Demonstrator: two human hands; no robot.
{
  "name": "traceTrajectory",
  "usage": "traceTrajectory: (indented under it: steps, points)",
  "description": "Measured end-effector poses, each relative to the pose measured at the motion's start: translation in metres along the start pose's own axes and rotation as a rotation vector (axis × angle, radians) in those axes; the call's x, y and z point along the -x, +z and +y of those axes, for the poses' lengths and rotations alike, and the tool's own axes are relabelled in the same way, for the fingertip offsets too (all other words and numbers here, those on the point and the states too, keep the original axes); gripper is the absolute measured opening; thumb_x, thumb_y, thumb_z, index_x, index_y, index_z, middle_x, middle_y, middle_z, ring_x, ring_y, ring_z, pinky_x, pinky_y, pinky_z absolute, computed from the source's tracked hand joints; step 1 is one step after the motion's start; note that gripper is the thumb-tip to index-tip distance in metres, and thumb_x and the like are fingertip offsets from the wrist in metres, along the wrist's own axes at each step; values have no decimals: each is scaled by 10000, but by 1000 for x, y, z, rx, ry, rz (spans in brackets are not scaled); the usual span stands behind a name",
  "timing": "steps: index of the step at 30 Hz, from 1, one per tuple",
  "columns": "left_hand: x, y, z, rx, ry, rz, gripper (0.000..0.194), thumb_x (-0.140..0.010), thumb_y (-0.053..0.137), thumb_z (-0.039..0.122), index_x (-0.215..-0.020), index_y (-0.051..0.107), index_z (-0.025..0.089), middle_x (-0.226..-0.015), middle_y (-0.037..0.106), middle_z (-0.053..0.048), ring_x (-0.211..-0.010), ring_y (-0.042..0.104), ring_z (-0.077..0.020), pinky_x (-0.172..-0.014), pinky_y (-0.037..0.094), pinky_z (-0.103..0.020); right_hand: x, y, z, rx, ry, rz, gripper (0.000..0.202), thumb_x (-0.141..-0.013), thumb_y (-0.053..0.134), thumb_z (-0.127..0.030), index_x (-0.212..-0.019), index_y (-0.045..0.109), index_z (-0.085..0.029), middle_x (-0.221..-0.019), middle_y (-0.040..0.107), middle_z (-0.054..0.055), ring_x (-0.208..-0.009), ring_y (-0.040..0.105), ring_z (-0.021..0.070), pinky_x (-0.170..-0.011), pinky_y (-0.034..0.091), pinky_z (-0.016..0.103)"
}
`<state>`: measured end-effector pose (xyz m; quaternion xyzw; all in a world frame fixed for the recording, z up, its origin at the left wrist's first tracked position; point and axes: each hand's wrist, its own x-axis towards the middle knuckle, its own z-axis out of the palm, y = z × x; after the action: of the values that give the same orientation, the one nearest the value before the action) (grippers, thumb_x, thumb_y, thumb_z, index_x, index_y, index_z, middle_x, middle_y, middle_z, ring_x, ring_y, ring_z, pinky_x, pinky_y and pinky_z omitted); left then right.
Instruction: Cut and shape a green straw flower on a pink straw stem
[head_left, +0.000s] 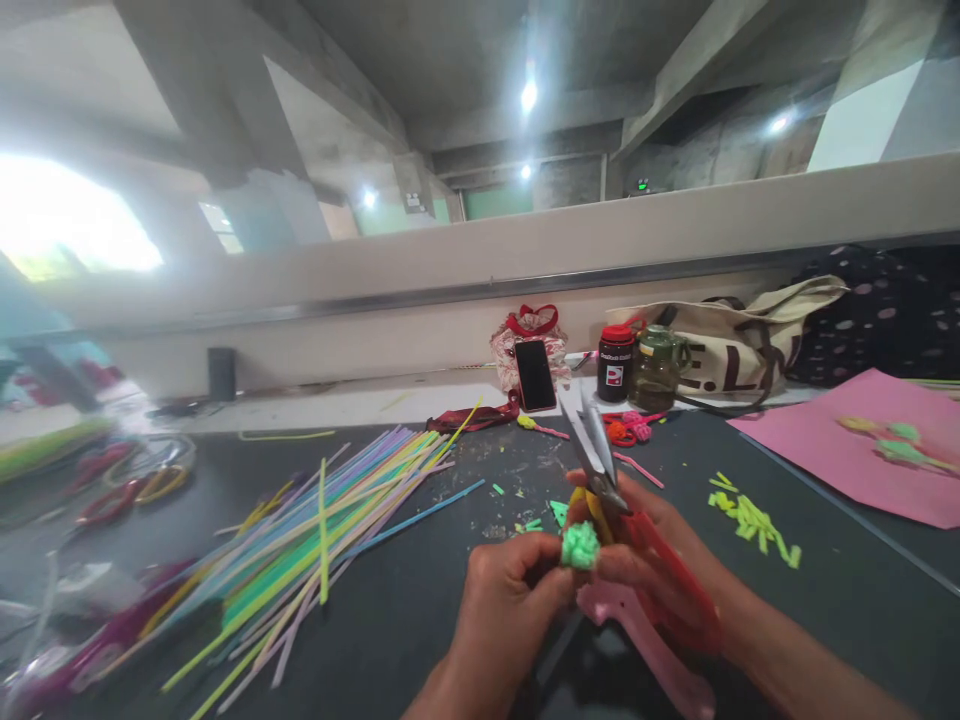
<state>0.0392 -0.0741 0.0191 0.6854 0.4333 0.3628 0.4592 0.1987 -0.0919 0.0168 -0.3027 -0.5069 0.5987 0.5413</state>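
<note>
Head view: left hand (514, 595) pinches green tuft (580, 546); right hand (679, 535) holds scissors (646, 545).
Seems light, soft: grip between fingertips.

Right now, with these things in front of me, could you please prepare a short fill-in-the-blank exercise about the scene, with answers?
The left hand pinches a small, fuzzy, ____ piece.
Metal-bladed scissors are in the ____ hand.
Long, thin, multicoloured sticks lie toward the picture's ____ side.
The dark cylindrical bottle with a white label has a ____ lid.

Missing words: green; right; left; red.
</note>
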Motion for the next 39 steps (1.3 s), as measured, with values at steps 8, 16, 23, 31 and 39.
traceTrajectory:
  steps: [8, 16, 23, 31, 39]
  points:
    - [-4, 2, 0, 306, -131, -7, 136, -620, 638, 254, -654, 626, 123, -502, 535, 18, -442, 437, -76, -460, 349, -191, 2, 0, -7, 38, -82, 75, 418, -772, 627, -316, -1148, 448, -282, -911, 577, 8, -720, 548, 121, -607, 433, 219]
    - [-4, -5, 2, 242, -108, -64, 97, -569, 665, 194, -621, 618, 126, -518, 563, 19, -474, 473, -78, -473, 349, -173, -2, -3, 0, 197, -78, 0, 519, -667, 717, -168, -1115, 487, -294, -924, 568, -11, -765, 571, 133, -636, 470, 234]
    - [-7, -20, 2, 487, -348, -439, 235, -643, 652, 322, -686, 658, 91, -574, 626, -54, -439, 563, -102, -392, 368, -156, 5, -3, -5, 126, -24, -59, 499, -682, 715, -167, -1111, 497, -298, -905, 556, -8, -743, 565, 133, -598, 482, 249]
    - [-7, -13, -2, 536, -334, -414, 214, -674, 642, 295, -627, 622, 87, -499, 597, -32, -374, 536, -78, -347, 375, -129, 4, -3, -2, 141, -14, -57, 503, -674, 732, -202, -1106, 503, -317, -869, 535, -23, -711, 549, 109, -581, 463, 220]
    - [-6, -7, -1, 553, -301, -346, 217, -671, 646, 297, -652, 610, 84, -464, 573, -10, -347, 508, -59, -340, 368, -116, 3, 0, -5, 156, -42, -27, 477, -682, 725, -234, -1101, 512, -312, -869, 533, -21, -693, 538, 107, -579, 452, 219]
